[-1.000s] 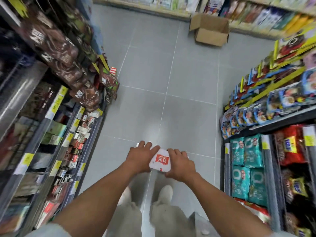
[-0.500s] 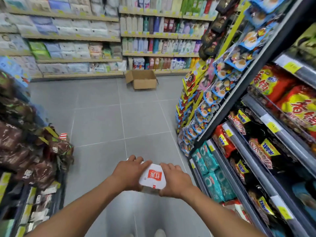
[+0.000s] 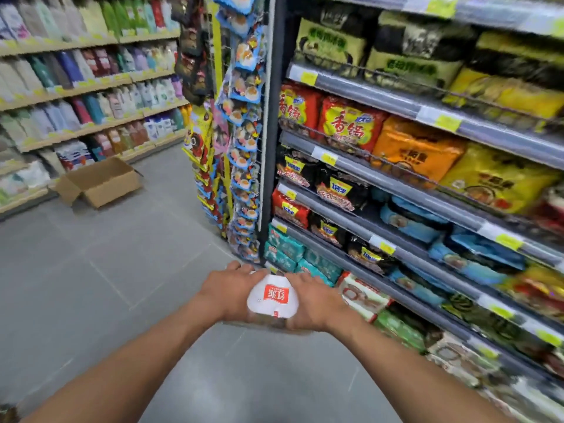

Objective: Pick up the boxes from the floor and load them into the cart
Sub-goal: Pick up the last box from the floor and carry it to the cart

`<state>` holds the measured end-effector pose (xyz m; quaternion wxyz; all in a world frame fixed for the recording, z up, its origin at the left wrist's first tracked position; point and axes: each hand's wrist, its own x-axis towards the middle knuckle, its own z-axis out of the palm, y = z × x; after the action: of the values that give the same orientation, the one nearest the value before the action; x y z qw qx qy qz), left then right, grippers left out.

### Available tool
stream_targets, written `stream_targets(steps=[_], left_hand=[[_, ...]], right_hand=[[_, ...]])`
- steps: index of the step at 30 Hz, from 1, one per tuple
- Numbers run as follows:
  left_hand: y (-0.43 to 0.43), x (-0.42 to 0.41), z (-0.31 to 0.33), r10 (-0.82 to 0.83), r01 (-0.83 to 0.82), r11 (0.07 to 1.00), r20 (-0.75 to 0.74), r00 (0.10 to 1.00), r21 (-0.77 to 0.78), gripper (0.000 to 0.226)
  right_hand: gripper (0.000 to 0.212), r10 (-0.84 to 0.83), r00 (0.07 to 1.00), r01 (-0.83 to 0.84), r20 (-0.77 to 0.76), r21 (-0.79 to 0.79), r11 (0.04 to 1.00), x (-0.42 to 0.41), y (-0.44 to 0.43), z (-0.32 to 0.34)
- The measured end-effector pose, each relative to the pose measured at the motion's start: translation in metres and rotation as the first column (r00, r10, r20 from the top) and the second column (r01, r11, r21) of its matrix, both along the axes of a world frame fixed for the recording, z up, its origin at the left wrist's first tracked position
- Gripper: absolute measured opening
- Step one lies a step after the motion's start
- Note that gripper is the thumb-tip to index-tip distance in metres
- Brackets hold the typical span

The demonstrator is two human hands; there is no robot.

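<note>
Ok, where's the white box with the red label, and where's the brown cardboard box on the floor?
white box (image 3: 274, 296): head view, on the red label on its top.
cardboard box (image 3: 116, 187): head view, on its near side wall.

Figure: I am viewing a grey tiled floor (image 3: 122, 285) that is carrying one open cardboard box (image 3: 100, 184), lying just beside the far shelving (image 3: 91, 129). At right, grey shelves (image 3: 360, 170) are bearing rows of noodle packets (image 3: 348, 123); the far shelving is holding bottles (image 3: 76, 68).
</note>
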<state>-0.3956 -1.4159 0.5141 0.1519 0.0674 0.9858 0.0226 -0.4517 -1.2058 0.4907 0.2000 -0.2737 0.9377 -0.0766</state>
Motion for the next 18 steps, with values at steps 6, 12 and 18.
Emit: stream_targets(steps=[6,12,18], left_hand=[[0.093,-0.033,0.012,-0.256,0.256,0.967,-0.010,0.967,0.013,0.097],[0.225,-0.042,0.020,-0.514,0.515,0.857,-0.022,0.857,0.003,0.098],[0.397,-0.001,0.034,-0.730,0.730,0.682,-0.031,0.683,0.041,0.094]], right_hand=[[0.101,-0.241,0.969,0.241,-0.047,0.003,0.970,0.024,0.101,0.014],[0.097,-0.494,0.866,0.497,-0.083,0.024,0.867,0.078,0.225,0.025],[0.097,-0.713,0.694,0.718,-0.095,0.016,0.696,0.170,0.375,0.028]])
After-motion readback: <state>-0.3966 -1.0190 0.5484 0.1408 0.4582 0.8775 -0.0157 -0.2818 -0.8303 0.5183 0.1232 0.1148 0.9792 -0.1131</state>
